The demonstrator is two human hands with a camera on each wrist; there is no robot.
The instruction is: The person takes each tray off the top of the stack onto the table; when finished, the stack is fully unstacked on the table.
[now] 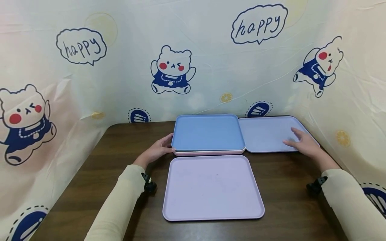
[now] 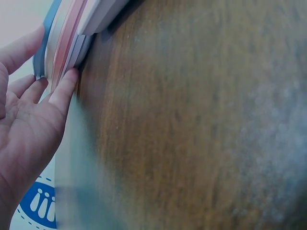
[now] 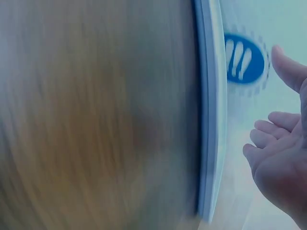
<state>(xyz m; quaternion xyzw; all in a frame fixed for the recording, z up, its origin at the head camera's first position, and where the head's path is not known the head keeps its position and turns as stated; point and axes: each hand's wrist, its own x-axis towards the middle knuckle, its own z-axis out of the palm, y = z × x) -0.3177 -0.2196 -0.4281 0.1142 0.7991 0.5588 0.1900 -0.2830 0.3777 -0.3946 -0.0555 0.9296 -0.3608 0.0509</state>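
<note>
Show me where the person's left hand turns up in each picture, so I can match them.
Head: left of centre, the left hand is at the left edge of the blue-topped stack of trays.
Left wrist: along the left side, its fingers at the stack's edge, upper left.
Right wrist: not in it; the hand there is the right hand.
Shared landmark: the brown table, in all three.

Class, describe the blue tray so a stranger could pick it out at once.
On the brown table, near the far edge, find the stack the left hand touches. The blue tray lies on top, more strongly blue than the pale tray on its right and the lilac tray in front.
</note>
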